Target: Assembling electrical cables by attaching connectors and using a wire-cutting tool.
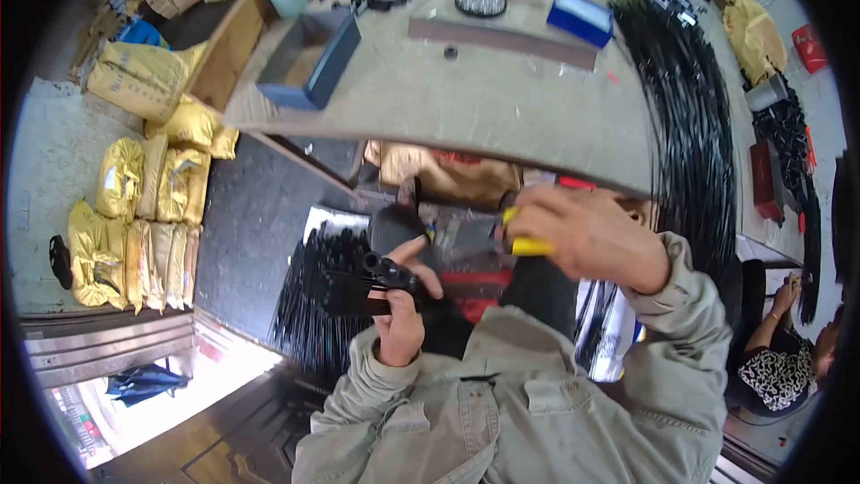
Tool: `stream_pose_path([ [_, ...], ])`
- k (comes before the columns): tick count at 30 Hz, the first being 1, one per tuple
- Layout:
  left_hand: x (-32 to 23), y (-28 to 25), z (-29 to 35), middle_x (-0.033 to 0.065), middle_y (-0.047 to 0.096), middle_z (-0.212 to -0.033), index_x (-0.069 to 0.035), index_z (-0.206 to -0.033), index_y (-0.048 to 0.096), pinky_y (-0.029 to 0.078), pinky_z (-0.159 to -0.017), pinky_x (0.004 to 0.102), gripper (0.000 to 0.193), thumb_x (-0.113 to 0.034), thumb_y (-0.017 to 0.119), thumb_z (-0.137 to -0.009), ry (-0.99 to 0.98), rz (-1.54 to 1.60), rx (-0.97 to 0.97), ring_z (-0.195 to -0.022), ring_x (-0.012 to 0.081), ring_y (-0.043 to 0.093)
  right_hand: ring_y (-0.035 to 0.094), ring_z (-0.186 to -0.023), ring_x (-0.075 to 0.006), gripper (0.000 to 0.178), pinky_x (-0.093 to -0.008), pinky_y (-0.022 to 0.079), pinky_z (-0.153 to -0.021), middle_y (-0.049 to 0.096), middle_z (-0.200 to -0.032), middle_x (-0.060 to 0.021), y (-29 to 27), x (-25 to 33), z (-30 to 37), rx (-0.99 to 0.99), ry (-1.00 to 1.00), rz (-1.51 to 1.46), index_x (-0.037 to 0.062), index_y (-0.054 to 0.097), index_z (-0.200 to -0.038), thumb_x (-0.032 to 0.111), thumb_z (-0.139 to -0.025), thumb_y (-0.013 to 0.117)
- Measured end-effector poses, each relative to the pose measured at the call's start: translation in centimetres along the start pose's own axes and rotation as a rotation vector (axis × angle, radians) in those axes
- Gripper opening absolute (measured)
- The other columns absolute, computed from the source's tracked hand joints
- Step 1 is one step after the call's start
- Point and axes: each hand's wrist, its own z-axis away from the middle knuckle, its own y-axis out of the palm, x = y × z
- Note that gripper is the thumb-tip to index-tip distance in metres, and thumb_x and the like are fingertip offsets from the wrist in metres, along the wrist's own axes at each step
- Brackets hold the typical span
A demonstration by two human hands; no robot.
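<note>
The left hand [403, 327] pinches a black tubular part [394, 276] above the lap, apparently to steady its round open end upward; the right hand [587, 229] is wrapped round a blurred yellow-handled tool [530, 246]. The part looks dark, faintly glossy. 2 bundles of black strands [685, 99] flank the person, likely for reach.

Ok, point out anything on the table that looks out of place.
A small dark round piece lies alone on the table, and a tiny red scrap lies loose left of the black strands; both look like strays.
</note>
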Motion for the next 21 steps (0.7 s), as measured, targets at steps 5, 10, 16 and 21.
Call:
stream_pose_path([
  [5, 0.9, 0.9, -0.7, 0.0110, 0.056, -0.077, 0.002, -0.100, 0.050, 0.044, -0.067, 0.0319, 0.040, -0.036, 0.051, -0.087, 0.197, -0.026, 0.074, -0.065, 0.0163, 0.051, 0.058, -0.082, -0.0286, 0.025, -0.0385, 0.047, -0.065, 0.054, -0.095, -0.0088, 1.0, -9.7, 0.5, -0.446, 0.457, 0.459, 0.0090, 0.053, -0.099, 0.022, -0.079, 0.060],
  [10, -4.0, -0.9, -2.5, 0.0043, 0.048, -0.072, -0.004, -0.098, 0.049, 0.043, -0.065, 0.0317, 0.038, -0.041, 0.052, -0.089, 0.266, 0.349, -0.193, -0.062, 0.0142, 0.046, 0.057, -0.080, -0.0280, 0.023, -0.0387, 0.046, -0.065, 0.056, -0.089, -0.0088, 3.7, -9.5, 1.2, -0.798, 0.272, 0.636, 0.0086, 0.056, -0.094, 0.024, -0.078, 0.061],
  [16, -4.9, -7.6, -6.3, 0.0016, 0.044, -0.071, -0.004, -0.097, 0.050, 0.041, -0.061, 0.0236, 0.040, -0.042, 0.052, -0.088, 0.220, 0.861, -0.348, -0.059, 0.0111, 0.041, 0.059, -0.097, -0.0262, 0.031, -0.0362, 0.044, -0.089, 0.061, -0.105, -0.0076, 12.2, 3.2, 1.1, -0.476, -0.175, -0.513, 0.0045, 0.061, -0.100, 0.020, -0.075, 0.070],
  [21, 0.6, -8.9, -6.1, 0.0016, 0.045, -0.071, -0.002, -0.095, 0.049, 0.043, -0.061, 0.0245, 0.038, -0.038, 0.057, -0.086, 0.011, 1.041, -0.246, -0.061, 0.0114, 0.043, 0.055, -0.105, -0.0268, 0.041, -0.0365, 0.042, -0.091, 0.057, -0.110, -0.0115, 12.4, 2.9, 4.0, -0.566, -0.093, -0.823, 0.0019, 0.057, -0.107, 0.025, -0.075, 0.071],
])
